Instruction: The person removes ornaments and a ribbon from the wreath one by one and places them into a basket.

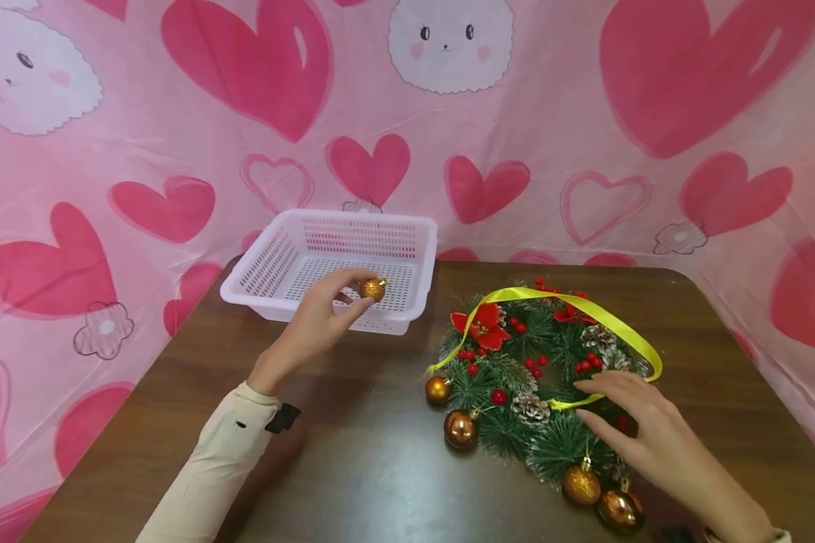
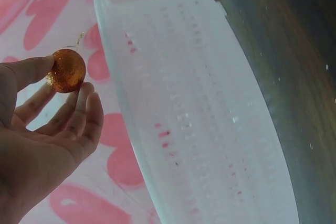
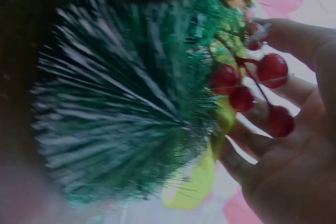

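Observation:
A small gold glitter bauble (image 1: 371, 289) is pinched between the thumb and fingers of my left hand (image 1: 318, 311), above the near side of the white plastic basket (image 1: 417, 303). In the left wrist view the bauble (image 2: 68, 71) shows its thin hanging loop. My right hand (image 1: 655, 426) is over the right side of a green wreath (image 1: 509, 437), fingers spread and slightly bent, close to a yellow ribbon (image 1: 614, 324) lying across it. Red berries (image 3: 273, 70) stand in front of that hand in the right wrist view; whether its fingers touch the ribbon I cannot tell.
Copper and gold baubles (image 1: 460, 430) hang at the wreath's near edge, resting on the brown table (image 1: 373, 452). Red flowers (image 1: 487, 328) and pinecones (image 1: 531, 408) decorate the wreath. A pink heart-patterned cloth (image 1: 550, 113) hangs behind the table.

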Demonstrator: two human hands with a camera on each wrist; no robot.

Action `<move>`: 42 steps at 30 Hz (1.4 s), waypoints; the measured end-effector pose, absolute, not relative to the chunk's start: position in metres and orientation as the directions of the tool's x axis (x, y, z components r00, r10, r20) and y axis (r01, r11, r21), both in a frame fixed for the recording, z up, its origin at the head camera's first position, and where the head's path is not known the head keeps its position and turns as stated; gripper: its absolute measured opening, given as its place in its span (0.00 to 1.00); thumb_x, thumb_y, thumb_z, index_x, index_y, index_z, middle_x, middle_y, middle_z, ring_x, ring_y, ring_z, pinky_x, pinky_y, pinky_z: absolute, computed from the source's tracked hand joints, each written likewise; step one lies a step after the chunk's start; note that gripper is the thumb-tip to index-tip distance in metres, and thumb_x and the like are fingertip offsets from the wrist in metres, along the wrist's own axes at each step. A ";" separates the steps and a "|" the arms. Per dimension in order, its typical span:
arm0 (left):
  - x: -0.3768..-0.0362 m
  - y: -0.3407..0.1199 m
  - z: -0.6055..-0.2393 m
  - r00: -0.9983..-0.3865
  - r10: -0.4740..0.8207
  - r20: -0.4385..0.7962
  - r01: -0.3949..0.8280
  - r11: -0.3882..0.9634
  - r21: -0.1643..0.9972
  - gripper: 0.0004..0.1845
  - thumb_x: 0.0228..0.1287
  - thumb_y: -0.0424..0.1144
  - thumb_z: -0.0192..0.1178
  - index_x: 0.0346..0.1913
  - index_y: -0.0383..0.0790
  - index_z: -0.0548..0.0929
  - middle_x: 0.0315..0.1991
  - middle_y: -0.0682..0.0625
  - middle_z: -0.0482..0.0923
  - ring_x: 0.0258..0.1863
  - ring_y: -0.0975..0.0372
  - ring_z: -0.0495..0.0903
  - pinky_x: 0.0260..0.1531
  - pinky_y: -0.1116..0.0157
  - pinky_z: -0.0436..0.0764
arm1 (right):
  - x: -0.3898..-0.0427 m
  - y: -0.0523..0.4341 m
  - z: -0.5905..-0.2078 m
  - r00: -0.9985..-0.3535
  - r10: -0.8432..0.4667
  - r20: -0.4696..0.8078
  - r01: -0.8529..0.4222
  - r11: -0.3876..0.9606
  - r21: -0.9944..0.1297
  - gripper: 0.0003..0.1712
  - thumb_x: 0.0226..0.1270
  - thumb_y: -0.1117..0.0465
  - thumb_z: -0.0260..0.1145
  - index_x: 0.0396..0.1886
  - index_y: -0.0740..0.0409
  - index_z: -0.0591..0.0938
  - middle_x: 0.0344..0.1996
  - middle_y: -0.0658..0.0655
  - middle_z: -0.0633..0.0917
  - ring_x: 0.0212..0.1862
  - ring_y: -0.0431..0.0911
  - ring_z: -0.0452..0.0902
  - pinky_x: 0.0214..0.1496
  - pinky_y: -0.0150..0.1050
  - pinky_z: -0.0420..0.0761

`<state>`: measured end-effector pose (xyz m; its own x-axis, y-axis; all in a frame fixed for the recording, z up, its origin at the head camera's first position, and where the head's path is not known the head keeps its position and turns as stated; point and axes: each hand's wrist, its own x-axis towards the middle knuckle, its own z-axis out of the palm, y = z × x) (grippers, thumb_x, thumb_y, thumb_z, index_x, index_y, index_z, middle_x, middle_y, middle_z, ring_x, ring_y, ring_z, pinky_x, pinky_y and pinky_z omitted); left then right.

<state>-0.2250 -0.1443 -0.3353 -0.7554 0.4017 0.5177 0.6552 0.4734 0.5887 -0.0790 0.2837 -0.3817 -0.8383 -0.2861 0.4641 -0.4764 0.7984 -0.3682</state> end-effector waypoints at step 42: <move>-0.258 -0.209 -0.337 -0.778 0.193 0.598 0.568 0.621 0.539 0.17 0.62 0.31 0.68 0.54 0.34 0.81 0.46 0.43 0.83 0.45 0.53 0.82 0.37 0.63 0.80 | -0.079 0.286 -0.398 -0.879 -0.212 0.428 -0.419 0.772 -0.478 0.15 0.56 0.57 0.78 0.44 0.46 0.87 0.51 0.53 0.83 0.58 0.47 0.70 0.55 0.62 0.68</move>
<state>-0.2582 -0.2086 -0.3375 -0.7781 0.1930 0.5978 0.5685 0.6212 0.5394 -0.0791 0.2861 -0.3977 -0.8788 -0.2119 0.4276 -0.4188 0.7719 -0.4782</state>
